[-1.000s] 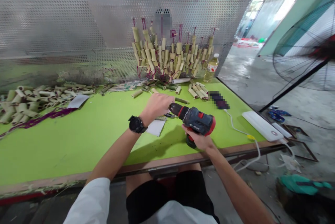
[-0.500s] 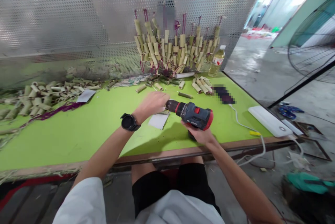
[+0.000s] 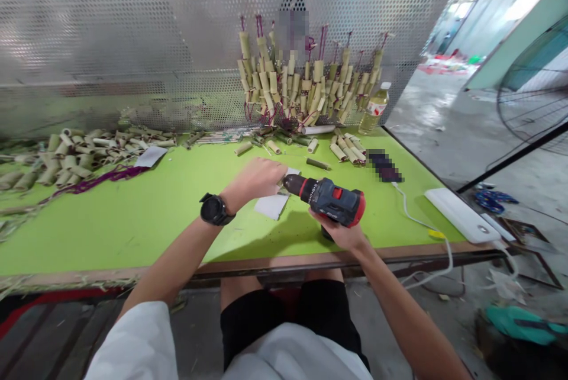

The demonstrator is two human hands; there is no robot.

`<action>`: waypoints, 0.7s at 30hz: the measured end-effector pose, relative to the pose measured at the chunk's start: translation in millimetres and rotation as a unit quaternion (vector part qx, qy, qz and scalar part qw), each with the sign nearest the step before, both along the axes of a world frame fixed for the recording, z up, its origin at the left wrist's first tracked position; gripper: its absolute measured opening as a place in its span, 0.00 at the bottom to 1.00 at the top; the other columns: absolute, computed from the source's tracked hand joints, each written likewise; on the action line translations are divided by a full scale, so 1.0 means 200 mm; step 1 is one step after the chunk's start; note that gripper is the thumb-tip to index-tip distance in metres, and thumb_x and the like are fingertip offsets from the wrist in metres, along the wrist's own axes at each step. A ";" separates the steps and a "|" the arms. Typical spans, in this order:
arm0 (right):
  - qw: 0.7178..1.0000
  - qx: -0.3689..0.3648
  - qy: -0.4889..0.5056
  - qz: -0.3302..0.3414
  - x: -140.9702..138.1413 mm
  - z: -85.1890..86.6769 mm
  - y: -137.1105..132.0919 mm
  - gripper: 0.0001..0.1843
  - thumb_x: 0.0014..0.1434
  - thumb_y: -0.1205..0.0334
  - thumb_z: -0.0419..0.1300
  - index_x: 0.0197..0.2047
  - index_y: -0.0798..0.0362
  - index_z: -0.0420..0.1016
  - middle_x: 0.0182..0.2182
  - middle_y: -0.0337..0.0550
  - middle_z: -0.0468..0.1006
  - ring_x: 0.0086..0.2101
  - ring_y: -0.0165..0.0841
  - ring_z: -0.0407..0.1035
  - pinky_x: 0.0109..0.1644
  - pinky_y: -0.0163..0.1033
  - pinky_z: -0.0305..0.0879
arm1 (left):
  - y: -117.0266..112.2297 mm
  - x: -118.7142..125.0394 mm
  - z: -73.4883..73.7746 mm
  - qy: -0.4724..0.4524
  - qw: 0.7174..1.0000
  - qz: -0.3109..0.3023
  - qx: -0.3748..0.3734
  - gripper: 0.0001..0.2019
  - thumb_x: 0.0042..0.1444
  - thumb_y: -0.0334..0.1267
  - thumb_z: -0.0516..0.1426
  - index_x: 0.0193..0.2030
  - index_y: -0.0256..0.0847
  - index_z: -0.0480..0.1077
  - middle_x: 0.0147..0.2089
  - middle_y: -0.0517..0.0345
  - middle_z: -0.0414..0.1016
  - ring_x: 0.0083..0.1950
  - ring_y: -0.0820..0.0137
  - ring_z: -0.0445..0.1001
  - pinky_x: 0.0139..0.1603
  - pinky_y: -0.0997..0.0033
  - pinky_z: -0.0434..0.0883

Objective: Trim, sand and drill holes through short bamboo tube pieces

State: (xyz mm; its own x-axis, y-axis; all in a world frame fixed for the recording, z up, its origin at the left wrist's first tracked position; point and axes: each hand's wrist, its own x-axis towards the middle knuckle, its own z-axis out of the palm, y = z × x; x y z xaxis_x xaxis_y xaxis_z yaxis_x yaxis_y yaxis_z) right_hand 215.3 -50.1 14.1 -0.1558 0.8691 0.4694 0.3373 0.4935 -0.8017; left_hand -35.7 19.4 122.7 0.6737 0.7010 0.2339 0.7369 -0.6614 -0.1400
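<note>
My right hand (image 3: 344,233) is wrapped round the handle of a black and red cordless drill (image 3: 335,197), whose nose points left. At the tip of its chuck is my left hand (image 3: 261,177), with a black watch on the wrist. The left fingers look closed, but they are slightly blurred and what they grip is hidden. Below the left hand a white paper (image 3: 270,206) lies on the green tabletop (image 3: 168,214). A dark green bamboo stick (image 3: 318,164) rests behind the drill.
Cut bamboo tubes (image 3: 66,158) are heaped at the left beside purple cord (image 3: 110,176). Bamboo strings (image 3: 306,84) hang on the perforated metal panel (image 3: 133,42). An oil bottle (image 3: 375,109), a phone (image 3: 385,166) and a white power bank (image 3: 459,214) with cable stand or lie at the right.
The view has shifted slightly, so the background sits further right. My left hand keeps near the chuck and a bit more pale paper shows behind it. The drill stays in my right hand.
</note>
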 end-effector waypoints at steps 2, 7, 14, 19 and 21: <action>1.000 -0.014 0.011 -0.002 0.00 0.00 0.00 0.19 0.60 0.45 0.71 0.49 0.47 0.86 0.48 0.52 0.89 0.55 0.55 0.81 0.73 0.62 0.67 | 0.00 0.00 0.02 0.023 1.000 0.002 -0.013 0.06 0.55 0.28 0.58 0.33 0.42 0.75 0.32 0.52 0.83 0.30 0.64 0.76 0.30 0.65 0.61; 0.998 -0.048 0.035 -0.033 -0.01 0.04 -0.01 0.25 0.56 0.39 0.71 0.46 0.50 0.85 0.43 0.54 0.88 0.48 0.54 0.82 0.66 0.63 0.73 | -0.01 0.02 0.06 0.071 0.996 0.046 -0.014 0.10 0.57 0.28 0.55 0.37 0.37 0.79 0.33 0.47 0.83 0.30 0.62 0.77 0.30 0.65 0.63; 0.989 -0.147 0.022 -0.009 -0.01 0.17 -0.02 0.25 0.54 0.33 0.70 0.27 0.46 0.77 0.22 0.44 0.79 0.35 0.47 0.78 0.51 0.53 0.78 | -0.02 0.06 0.07 0.071 0.994 0.078 0.019 0.14 0.60 0.24 0.53 0.40 0.40 0.79 0.34 0.46 0.84 0.34 0.60 0.79 0.31 0.61 0.64; 0.983 -0.185 0.000 0.010 0.00 0.22 0.00 0.25 0.55 0.33 0.65 0.24 0.45 0.74 0.21 0.41 0.77 0.31 0.42 0.73 0.45 0.49 0.76 | 0.02 0.10 0.10 0.041 0.995 0.092 -0.006 0.09 0.64 0.28 0.58 0.39 0.41 0.80 0.37 0.47 0.85 0.34 0.60 0.79 0.35 0.59 0.67; 0.977 -0.212 -0.007 0.020 0.01 0.22 0.02 0.23 0.55 0.35 0.64 0.26 0.46 0.74 0.22 0.41 0.77 0.29 0.40 0.71 0.41 0.47 0.74 | 0.04 0.11 0.12 0.057 0.993 0.098 -0.012 0.10 0.66 0.29 0.57 0.40 0.40 0.81 0.38 0.46 0.86 0.35 0.59 0.80 0.36 0.59 0.68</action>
